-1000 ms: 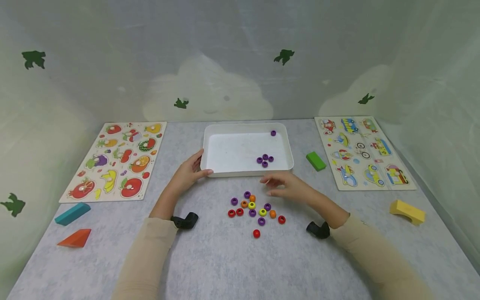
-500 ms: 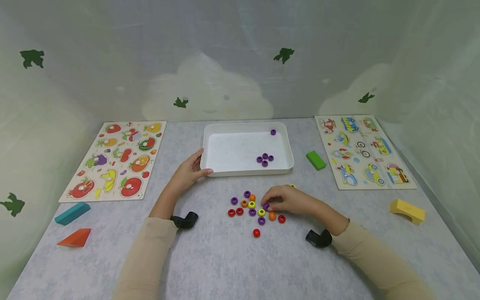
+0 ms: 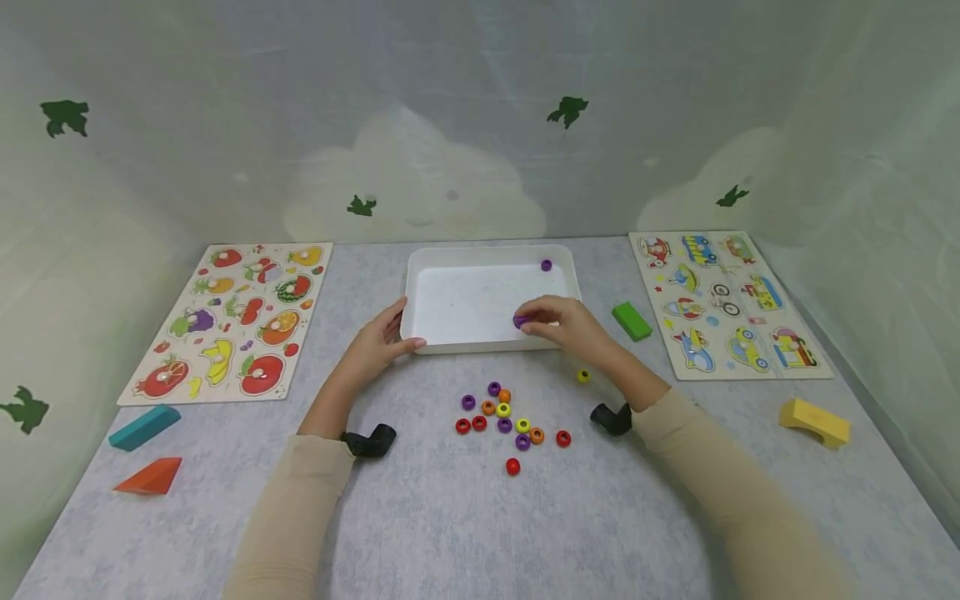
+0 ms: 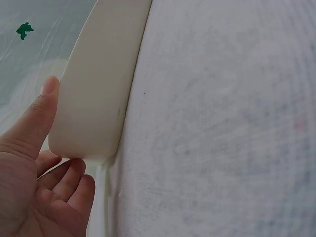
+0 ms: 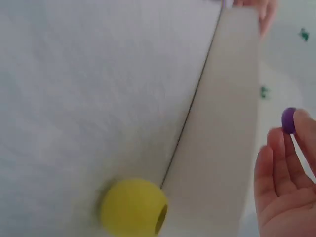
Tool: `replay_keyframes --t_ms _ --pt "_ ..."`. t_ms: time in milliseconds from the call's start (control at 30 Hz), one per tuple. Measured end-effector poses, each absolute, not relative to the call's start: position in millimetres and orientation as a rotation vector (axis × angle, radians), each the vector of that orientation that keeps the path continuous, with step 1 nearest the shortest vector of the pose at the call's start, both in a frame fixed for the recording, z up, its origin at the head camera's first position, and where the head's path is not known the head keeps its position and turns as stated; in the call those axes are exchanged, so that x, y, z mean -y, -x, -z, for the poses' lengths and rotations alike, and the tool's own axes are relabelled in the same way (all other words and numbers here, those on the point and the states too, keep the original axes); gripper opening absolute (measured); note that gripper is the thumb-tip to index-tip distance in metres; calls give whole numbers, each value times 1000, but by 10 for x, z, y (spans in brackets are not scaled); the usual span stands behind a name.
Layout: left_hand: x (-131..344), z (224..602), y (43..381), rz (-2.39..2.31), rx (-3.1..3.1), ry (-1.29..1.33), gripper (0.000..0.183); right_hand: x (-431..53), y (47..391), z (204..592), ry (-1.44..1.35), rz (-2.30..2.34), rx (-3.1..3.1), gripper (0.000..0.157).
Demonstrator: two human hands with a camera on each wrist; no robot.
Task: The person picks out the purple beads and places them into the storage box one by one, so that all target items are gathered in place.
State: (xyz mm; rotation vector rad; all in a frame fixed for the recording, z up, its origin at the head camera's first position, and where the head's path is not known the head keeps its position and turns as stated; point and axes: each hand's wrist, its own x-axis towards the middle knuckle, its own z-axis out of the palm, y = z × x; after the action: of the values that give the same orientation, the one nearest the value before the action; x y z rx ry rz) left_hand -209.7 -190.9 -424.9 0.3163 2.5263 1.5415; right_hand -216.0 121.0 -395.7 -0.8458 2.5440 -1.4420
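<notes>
My right hand (image 3: 566,327) is over the right part of the white tray (image 3: 480,347), pinching a purple bead (image 5: 288,121) between thumb and fingertips. It hides the other purple beads beneath it; one purple bead (image 3: 546,265) shows near the tray's far right corner. At the tray's near left corner my left hand (image 3: 377,340) grips the wall, thumb at the rim and fingers round the side, as the left wrist view shows. In front of the tray lie loose beads in purple, orange, red and yellow, among them a red bead (image 3: 513,467) nearest me.
A yellow bead (image 3: 583,377) lies under my right forearm. Fruit puzzle board (image 3: 281,387) at left, vehicle puzzle board (image 3: 720,350) at right. Blocks lie about: green (image 3: 632,322), yellow arch (image 3: 815,423), teal (image 3: 145,427), orange (image 3: 152,477). A pale curtain stands behind.
My right hand went down to the loose beads, took a purple one and carried it up over the tray. An orange bead shifted slightly left. My left hand stayed at the tray corner.
</notes>
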Motion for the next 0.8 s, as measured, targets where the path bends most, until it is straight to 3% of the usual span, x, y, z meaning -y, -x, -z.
replay_keyframes --t_ms 367,800 --pt "1909 4253 2106 -1543 -2533 -305 86 -1090 2634 4131 539 1198 -2726 21" --pt "1907 4263 2109 -1540 -2534 -290 87 -1055 2605 4107 511 1062 -2738 27"
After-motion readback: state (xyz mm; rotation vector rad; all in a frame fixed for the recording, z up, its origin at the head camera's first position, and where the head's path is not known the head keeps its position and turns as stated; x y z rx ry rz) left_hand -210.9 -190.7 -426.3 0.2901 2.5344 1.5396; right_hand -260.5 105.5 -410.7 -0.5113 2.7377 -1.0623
